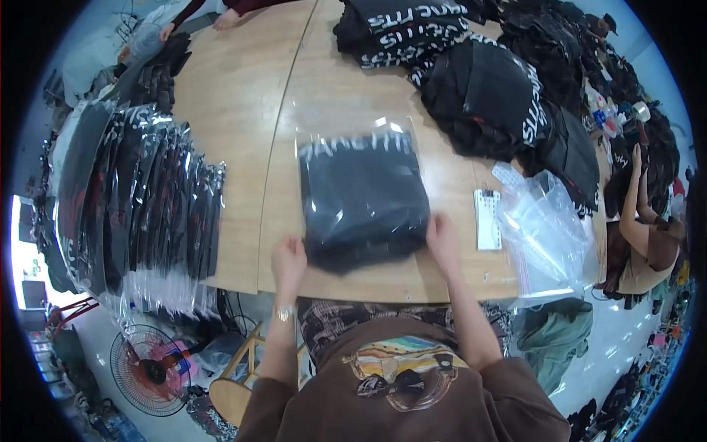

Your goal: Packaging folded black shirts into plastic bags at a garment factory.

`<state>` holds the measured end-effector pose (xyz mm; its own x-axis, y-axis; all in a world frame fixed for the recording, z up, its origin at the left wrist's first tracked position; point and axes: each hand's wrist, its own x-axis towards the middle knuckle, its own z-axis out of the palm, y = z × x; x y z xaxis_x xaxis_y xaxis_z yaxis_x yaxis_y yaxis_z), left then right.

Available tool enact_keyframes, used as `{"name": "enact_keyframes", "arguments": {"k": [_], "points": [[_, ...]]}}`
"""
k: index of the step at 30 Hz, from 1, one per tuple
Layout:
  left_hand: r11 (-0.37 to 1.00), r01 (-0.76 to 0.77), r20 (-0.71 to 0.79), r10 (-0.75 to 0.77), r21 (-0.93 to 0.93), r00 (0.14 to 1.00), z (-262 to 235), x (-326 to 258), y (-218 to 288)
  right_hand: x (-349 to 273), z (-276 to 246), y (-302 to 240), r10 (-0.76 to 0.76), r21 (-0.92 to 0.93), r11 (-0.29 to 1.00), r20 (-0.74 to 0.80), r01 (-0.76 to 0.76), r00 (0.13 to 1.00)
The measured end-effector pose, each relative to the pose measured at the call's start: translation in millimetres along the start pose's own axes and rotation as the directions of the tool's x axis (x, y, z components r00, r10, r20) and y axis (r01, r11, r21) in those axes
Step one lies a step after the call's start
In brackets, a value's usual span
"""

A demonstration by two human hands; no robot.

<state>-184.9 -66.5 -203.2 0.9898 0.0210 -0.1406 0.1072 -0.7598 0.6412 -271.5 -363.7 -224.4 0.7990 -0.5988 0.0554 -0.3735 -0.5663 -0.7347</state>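
Fingers [442, 234] on bagged garment [362, 199] — bagged stacks [140, 206] left

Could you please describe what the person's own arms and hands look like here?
Both forearms are bare. The left hand has a silvery bracelet at the wrist; the right hand wears nothing visible. Short brown sleeves cover the upper arms.

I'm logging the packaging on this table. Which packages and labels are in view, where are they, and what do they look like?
Clear plastic bag holding a folded black garment: table centre, between both hands.
Row of bagged black garments: left, overlapping.
Loose clear plastic bags: right edge, crumpled.
White rectangular label sheet: right of centre, flat.
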Motion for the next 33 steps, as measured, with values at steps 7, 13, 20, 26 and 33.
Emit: {"name": "enact_keyframes", "arguments": {"k": [7,13,20,26,33], "points": [[0.993,0.001,-0.072,-0.010,-0.117,0.997,25.7,5.7,-19.9,14.4,-2.8,-3.3,-0.080,0.045,0.996,0.035,0.079,0.996],[0.984,0.077,0.033,-0.073,-0.161,0.997,22.6,13.8,-4.9,39.6,-16.8,-23.5,0.147,0.121,0.981,0.066,-0.154,0.987],[0.824,0.297,0.401,-0.093,-0.482,0.911,17.1,-23.3,-8.3,-11.1,-33.9,-5.7,-0.194,-0.272,0.956,-0.298,0.112,0.935],[0.901,0.337,0.567,-0.132,-0.273,0.813,-1.0,-39.3,-6.2,-66.4,13.5,-56.7,-0.620,0.117,0.785,0.154,0.608,0.770],[0.863,0.331,0.567,-0.064,-0.382,0.821,1.6,-41.5,-9.5,-74.6,71.8,-86.0,-0.720,0.327,0.693,0.265,0.643,0.641]]}}
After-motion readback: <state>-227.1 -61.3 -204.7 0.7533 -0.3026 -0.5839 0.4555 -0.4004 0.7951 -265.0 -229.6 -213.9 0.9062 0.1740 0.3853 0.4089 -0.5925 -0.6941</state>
